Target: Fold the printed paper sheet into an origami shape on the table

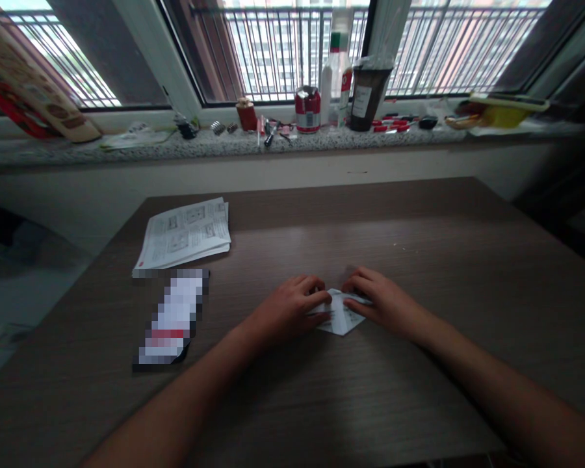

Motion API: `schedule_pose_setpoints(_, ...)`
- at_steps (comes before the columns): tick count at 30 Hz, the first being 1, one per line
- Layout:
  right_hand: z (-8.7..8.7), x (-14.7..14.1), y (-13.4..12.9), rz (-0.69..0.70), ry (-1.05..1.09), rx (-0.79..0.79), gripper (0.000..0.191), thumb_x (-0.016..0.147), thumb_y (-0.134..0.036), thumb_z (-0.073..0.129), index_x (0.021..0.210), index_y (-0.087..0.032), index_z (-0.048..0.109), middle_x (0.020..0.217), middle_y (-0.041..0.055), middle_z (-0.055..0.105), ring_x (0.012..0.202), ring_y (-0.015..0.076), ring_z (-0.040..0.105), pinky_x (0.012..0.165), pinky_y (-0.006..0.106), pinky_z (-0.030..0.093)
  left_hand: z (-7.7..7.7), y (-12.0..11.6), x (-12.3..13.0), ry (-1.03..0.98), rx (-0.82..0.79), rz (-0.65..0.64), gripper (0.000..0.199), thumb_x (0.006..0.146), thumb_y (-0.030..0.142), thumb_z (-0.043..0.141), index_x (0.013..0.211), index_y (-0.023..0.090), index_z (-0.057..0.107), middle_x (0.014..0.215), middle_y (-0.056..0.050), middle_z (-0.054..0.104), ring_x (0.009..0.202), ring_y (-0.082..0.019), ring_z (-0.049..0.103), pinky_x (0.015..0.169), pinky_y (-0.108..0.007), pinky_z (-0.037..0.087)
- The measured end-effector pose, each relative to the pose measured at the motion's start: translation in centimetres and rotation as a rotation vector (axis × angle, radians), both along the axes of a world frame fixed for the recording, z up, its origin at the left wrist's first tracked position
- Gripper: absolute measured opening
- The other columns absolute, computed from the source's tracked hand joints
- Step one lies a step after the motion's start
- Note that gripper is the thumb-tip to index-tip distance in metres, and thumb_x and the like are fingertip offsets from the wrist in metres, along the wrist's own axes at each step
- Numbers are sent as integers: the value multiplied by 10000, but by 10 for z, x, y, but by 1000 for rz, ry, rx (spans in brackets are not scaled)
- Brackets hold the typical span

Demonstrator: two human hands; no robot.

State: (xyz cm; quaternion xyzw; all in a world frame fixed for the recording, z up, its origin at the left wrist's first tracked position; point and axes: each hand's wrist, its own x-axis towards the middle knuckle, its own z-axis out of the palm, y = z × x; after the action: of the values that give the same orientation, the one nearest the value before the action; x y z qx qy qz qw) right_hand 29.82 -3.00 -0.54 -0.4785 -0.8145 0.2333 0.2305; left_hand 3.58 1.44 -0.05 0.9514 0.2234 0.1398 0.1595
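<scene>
A small piece of folded white printed paper, with creases and angled edges, lies on the brown wooden table in front of me. At its left side, my left hand has its fingers bent over the paper. My right hand grips the right side, thumb in front and fingers behind. Parts of both paper edges are hidden under the fingers.
Printed sheets lie at the table's far left, with a pixelated phone-shaped object nearer me. Beyond the table, the granite windowsill carries a red can, a dark cup, a clear bottle and small tools.
</scene>
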Motion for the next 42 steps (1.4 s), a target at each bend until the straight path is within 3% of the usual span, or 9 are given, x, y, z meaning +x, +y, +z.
schedule_pose_setpoints(7, 1, -3, -2, -19, 37, 25, 88, 983, -294, 644, 1025, -226, 608, 1062, 76, 639, 1028, 244, 605, 877, 376, 489, 0, -4, 2, -69, -111, 94, 443, 929, 333, 752, 1315, 213, 571, 1228, -100, 642, 1117, -270, 627, 942, -402, 529)
schedule_pose_setpoints(11, 2, -2, -4, -25, 75, -29, 138, 983, -301, 649, 1103, -237, 623, 1056, 52, 685, 964, 218, 635, 837, 347, 492, 2, -7, 2, -132, -235, 155, 513, 933, 360, 748, 1377, 193, 552, 1253, -115, 668, 1089, -263, 655, 933, -400, 535)
schedule_pose_setpoints(15, 4, -4, -5, -26, 116, -39, 140, 983, -315, 658, 1100, -241, 645, 1002, 28, 704, 877, 189, 651, 753, 306, 484, 6, -9, 3, -207, -416, 203, 390, 992, 355, 668, 1340, 193, 599, 1201, -94, 711, 1050, -239, 679, 901, -369, 534)
schedule_pose_setpoints(19, 8, -5, -5, 21, 148, 19, 126, 987, -322, 662, 1086, -243, 659, 996, 20, 710, 900, 180, 666, 772, 295, 489, 8, -10, 6, -271, -560, 195, 218, 1027, 339, 606, 1172, 196, 683, 1055, -46, 737, 936, -197, 688, 813, -308, 518)
schedule_pose_setpoints(23, 11, -4, -4, -54, 218, 28, 222, 958, -376, 699, 1140, -253, 668, 1073, 37, 728, 962, 203, 687, 821, 316, 522, 8, -10, 8, -335, -644, 256, 221, 1032, 363, 585, 1101, 181, 690, 961, -31, 717, 864, -182, 668, 750, -283, 500)
schedule_pose_setpoints(28, 16, 1, -1, -190, 323, -40, 375, 883, -398, 771, 1210, -246, 666, 1198, 71, 719, 1071, 245, 679, 906, 365, 534, 7, -7, 6, -386, -654, 338, 235, 1014, 395, 600, 1051, 176, 676, 882, -18, 681, 793, -168, 627, 685, -260, 473)
schedule_pose_setpoints(34, 19, 1, 1, -236, 458, -267, 348, 855, -424, 776, 1131, -227, 702, 975, 50, 744, 722, 185, 652, 621, 304, 500, 8, -6, 5, -428, -658, 353, 210, 1011, 378, 598, 1008, 176, 651, 860, -4, 648, 755, -151, 594, 669, -249, 455)
schedule_pose_setpoints(37, 19, 0, 1, -260, 468, -241, 300, 857, -436, 772, 1065, -226, 730, 866, 33, 731, 681, 176, 622, 586, 295, 469, 10, -8, 5, -427, -660, 336, 218, 1010, 388, 597, 983, 175, 638, 823, 6, 623, 735, -148, 577, 653, -247, 440)
schedule_pose_setpoints(42, 18, 0, 0, -254, 495, -228, 286, 858, -432, 776, 1058, -231, 738, 892, 34, 733, 696, 174, 628, 608, 302, 486, 8, -7, 6, -431, -679, 336, 283, 1018, 444, 576, 978, 171, 637, 825, -6, 628, 735, -156, 577, 638, -251, 431)
